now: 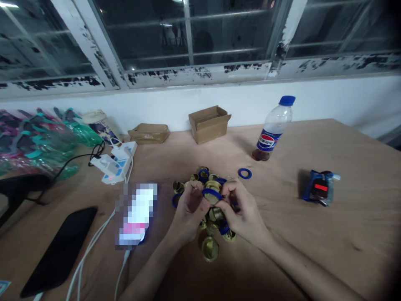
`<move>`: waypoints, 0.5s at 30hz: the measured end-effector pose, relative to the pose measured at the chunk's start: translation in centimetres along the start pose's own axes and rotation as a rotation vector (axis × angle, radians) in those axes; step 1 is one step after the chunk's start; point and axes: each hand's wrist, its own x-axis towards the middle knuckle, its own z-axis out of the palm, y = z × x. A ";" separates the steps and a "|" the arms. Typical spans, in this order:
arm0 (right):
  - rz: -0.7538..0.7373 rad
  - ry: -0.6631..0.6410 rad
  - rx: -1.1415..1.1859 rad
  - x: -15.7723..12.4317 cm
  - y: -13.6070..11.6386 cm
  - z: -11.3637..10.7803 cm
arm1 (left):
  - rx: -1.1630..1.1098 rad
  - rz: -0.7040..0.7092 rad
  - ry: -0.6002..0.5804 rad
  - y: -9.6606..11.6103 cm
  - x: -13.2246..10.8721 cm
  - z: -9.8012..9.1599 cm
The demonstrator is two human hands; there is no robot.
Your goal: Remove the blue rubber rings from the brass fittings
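Observation:
Both hands meet over a pile of brass-coloured round parts (211, 227) and blue rings. Between the fingertips is a blue ring (212, 193) around a brass part (213, 198). My left hand (190, 209) pinches its left side, fingers closed. On the right side my right hand (242, 211) grips it between thumb and fingers. One brass cup (210, 249) lies nearest to me, below the pile. A loose blue ring (244, 173) lies flat beyond my right hand. Another blue ring (176, 200) is partly hidden beside my left hand.
On the wooden table (291, 234) stand a cola bottle (268, 140), an open cardboard box (210, 127) and a flatter box (150, 133). At right lies a blue packet (320, 188). Leftward are a lit phone (138, 217), a black phone (62, 248), a power strip (119, 165) and cables.

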 end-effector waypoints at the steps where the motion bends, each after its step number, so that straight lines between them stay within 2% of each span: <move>1: -0.003 -0.002 -0.002 0.0 0.0 0.0 | 0.010 0.009 -0.004 0.1 0.0 0.0; 15: -0.062 0.010 -0.057 0.0 -0.1 -0.1 | 0.063 0.052 -0.003 0.4 0.1 0.1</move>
